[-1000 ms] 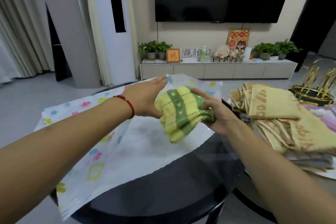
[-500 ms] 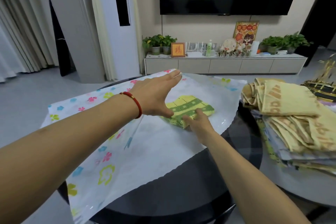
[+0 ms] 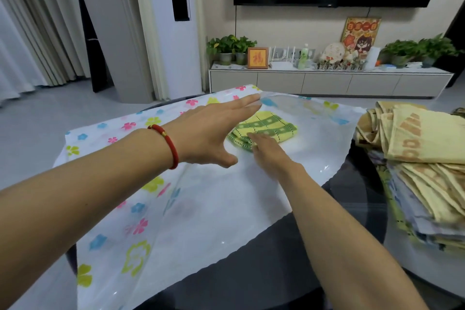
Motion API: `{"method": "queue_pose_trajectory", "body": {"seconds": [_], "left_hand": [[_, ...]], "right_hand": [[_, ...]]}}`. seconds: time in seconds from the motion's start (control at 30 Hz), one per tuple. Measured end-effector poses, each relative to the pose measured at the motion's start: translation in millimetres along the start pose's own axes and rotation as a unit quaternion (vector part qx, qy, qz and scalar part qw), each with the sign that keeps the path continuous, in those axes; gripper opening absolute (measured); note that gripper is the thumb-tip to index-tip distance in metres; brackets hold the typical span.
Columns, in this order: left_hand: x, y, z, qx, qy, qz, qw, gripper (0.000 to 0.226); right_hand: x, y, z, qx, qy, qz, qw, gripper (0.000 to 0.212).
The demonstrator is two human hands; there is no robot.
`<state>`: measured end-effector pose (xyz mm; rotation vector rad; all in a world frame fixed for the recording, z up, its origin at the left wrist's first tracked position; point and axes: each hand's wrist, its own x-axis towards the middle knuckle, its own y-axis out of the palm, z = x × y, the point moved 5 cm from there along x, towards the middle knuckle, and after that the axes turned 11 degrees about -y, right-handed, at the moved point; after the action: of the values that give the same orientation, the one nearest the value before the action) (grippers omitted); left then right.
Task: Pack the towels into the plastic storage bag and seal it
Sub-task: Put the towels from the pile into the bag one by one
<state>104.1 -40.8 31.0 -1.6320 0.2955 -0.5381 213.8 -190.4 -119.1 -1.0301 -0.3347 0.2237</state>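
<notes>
Left hand [image 3: 208,137] flat, fingers straight, above bag [image 3: 191,209]; right hand [image 3: 270,152] flat on green towel [image 3: 270,126]. Towel stack [image 3: 425,158] rightward, lettering illegible.

Bare arms, red bracelet [image 3: 168,145]

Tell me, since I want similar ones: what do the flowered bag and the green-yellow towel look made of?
The storage bag looks like thin, glossy plastic film: part see-through, with glints and soft wrinkles. The green-yellow towel looks like woven cotton terry, matte and soft; the fibre itself cannot be told.
</notes>
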Motion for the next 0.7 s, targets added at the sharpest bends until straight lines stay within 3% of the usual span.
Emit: {"method": "queue_pose_trajectory", "body": {"seconds": [0.07, 0.17, 0.4, 0.7], "left_hand": [[0, 0, 5, -0.012, -0.005, 0.005, 1.000, 0.109], [2, -3, 8, -0.024, 0.000, -0.002, 1.000, 0.109], [0, -2, 8, -0.027, 0.002, -0.002, 1.000, 0.109], [1, 12, -10, -0.023, -0.067, 0.008, 0.997, 0.104]], "right_hand": [[9, 0, -11, 0.005, 0.005, -0.022, 1.000, 0.056], [9, 3, -21, -0.125, 0.034, -0.117, 0.985, 0.044], [39, 17, -39, -0.095, 0.089, 0.059, 0.990, 0.062], [-95, -74, -42, -0.183, -0.016, 0.002, 0.983, 0.043]]}}
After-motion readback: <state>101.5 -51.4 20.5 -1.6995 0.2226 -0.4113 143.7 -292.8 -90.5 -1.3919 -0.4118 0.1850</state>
